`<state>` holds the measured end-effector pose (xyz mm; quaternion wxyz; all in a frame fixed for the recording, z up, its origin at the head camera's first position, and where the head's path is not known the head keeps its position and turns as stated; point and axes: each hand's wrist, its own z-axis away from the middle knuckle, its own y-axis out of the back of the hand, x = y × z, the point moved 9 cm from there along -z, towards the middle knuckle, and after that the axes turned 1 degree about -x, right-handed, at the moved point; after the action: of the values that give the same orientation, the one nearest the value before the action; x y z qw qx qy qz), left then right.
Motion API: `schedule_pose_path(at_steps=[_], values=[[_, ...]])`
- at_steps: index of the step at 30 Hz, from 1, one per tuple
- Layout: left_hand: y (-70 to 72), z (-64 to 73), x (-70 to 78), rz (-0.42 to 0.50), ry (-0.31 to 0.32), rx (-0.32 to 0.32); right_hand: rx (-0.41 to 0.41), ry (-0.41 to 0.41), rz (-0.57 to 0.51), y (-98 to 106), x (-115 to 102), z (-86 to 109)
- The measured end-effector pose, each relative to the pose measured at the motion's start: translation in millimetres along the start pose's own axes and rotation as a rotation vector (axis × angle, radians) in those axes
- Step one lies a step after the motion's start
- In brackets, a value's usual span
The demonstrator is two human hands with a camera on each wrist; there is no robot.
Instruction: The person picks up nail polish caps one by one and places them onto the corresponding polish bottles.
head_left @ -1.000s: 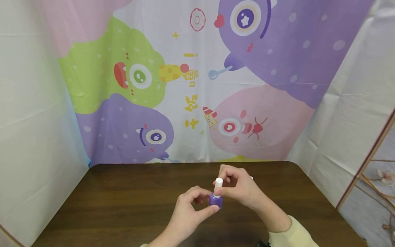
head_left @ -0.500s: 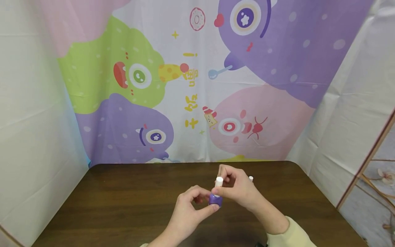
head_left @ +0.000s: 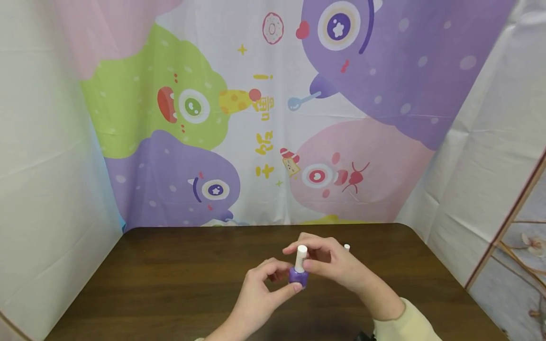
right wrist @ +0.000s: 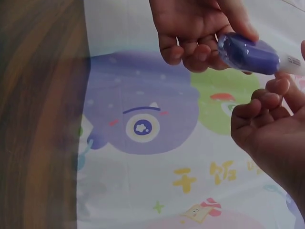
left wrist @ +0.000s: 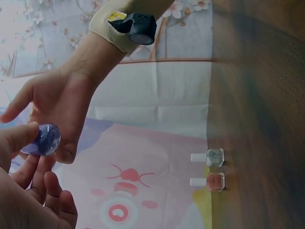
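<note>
A nail polish bottle with purple polish and a white cap is held upright above the table. My left hand pinches the bottle's purple body between thumb and fingers. At the cap, my right hand has its thumb against the side while the index finger reaches out loosely behind. In the left wrist view the round base of the purple bottle faces the camera, its cap hidden. The right wrist view shows the purple body with the cap's end cut off by the frame edge.
Two more nail polish bottles, one grey-green and one reddish, stand side by side on the dark wooden table. Behind my right hand, one white cap shows. A cartoon-print curtain hangs at the table's far edge.
My right hand's fingers have loosened from the cap, the index finger stretching out to the left behind it. The left hand and bottle have hardly moved.
</note>
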<state>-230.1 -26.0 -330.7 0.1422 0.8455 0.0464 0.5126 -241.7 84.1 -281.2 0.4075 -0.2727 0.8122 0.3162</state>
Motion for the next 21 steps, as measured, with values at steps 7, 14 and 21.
schedule_pose_path(at_steps=[7, 14, 21], values=[[-2.4, 0.5, 0.4, 0.004, -0.015, -0.033, -0.044, 0.026, -0.002, -0.1, -6.8, 0.4], [-2.1, 1.3, 3.6, 0.002, -0.066, -0.046, -0.052, 0.062, -0.006, -0.5, -8.0, 0.3], [-2.5, 1.7, 2.6, 0.001, -0.035, -0.061, -0.021, 0.1, 0.131, 2.3, -11.3, 0.3]])
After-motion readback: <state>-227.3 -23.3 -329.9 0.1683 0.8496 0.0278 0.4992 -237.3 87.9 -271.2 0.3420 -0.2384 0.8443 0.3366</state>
